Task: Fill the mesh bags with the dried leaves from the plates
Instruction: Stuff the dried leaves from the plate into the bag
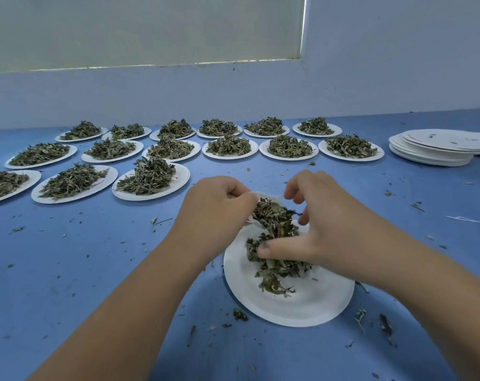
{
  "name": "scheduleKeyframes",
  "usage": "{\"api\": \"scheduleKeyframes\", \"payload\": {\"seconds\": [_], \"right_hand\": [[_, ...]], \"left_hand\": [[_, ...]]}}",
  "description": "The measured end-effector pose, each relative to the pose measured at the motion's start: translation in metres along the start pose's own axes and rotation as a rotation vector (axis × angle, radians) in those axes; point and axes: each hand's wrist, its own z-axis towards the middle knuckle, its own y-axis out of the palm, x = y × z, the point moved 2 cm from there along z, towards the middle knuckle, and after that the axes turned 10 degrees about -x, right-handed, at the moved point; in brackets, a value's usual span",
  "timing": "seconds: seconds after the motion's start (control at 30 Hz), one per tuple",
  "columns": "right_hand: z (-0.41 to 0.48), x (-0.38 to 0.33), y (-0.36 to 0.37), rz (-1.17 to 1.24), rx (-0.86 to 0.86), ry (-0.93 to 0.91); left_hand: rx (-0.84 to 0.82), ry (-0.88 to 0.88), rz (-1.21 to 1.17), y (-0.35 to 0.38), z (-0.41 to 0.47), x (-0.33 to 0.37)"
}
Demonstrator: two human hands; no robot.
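A white paper plate [302,303] lies on the blue table just in front of me, with a heap of dried leaves [277,259] on its far half. My left hand [219,210] pinches the rim of a white mesh bag [271,198] above the plate's far edge; most of the bag is hidden by leaves and fingers. My right hand [318,224] curls over the heap, thumb and fingers gripping a clump of leaves at the bag's mouth.
Several white plates heaped with dried leaves [151,178] fill the table's far left and middle in rows. A stack of bare plates [436,148] sits at the far right. Leaf scraps [384,323] and a white string [469,220] lie scattered on the blue table [82,270].
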Motion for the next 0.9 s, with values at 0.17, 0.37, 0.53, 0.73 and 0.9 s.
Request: {"api": "scheduleKeyframes", "payload": {"seconds": [0.17, 0.37, 0.53, 0.73, 0.9], "right_hand": [[0.005, -0.004, 0.011, 0.011, 0.145, -0.047], [0.004, -0.002, 0.005, 0.080, 0.248, -0.092], [0.004, -0.003, 0.004, 0.091, 0.282, -0.132], [0.007, -0.003, 0.006, 0.011, 0.269, -0.139], [0.011, -0.002, 0.008, 0.066, 0.351, -0.128]], "left_hand": [[0.018, -0.005, -0.043, 0.000, 0.001, 0.000], [0.010, 0.036, 0.014, 0.001, -0.002, 0.002], [0.003, 0.137, 0.085, 0.006, -0.005, 0.006], [-0.015, 0.184, 0.038, 0.006, -0.009, 0.009], [-0.060, 0.192, -0.018, 0.006, -0.010, 0.013]]}}
